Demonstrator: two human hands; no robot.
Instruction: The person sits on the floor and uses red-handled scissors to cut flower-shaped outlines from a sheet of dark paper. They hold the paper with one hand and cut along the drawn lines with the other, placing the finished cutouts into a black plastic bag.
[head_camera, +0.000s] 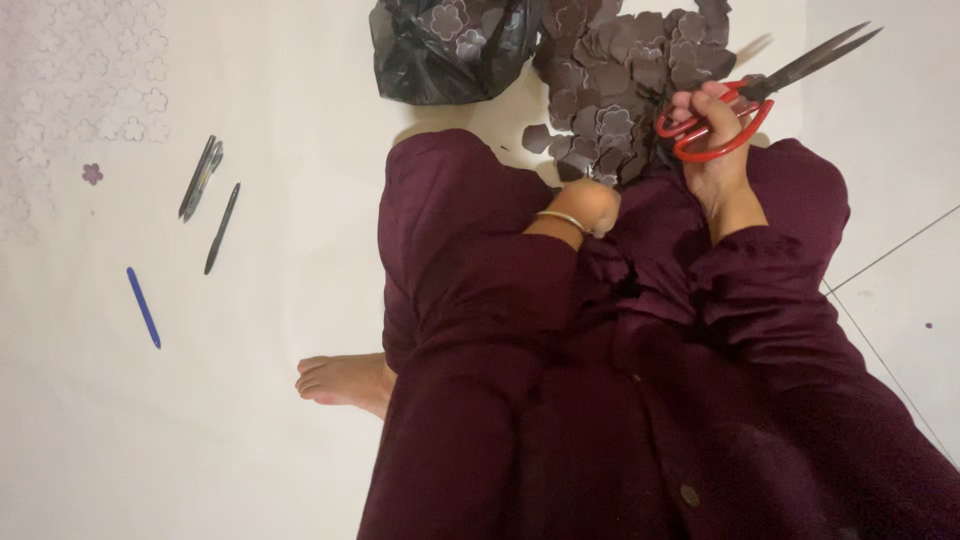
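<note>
I sit on the floor in dark maroon clothing. My right hand (718, 150) grips red-handled scissors (770, 85), blades pointing up and to the right, just beside a heap of dark purple flower-shaped cutouts (620, 70). My left hand (590, 205), with a thin bangle at the wrist, rests low on my lap at the near edge of the heap; its fingers are tucked into the fabric, and whether it holds anything is hidden.
A black plastic bag (440, 50) with more cutouts lies at the top. On the white sheet to the left lie two dark pens (200, 178) (222, 228), a blue pen (143, 307) and one small purple flower (92, 173). My bare foot (345, 380) sticks out left.
</note>
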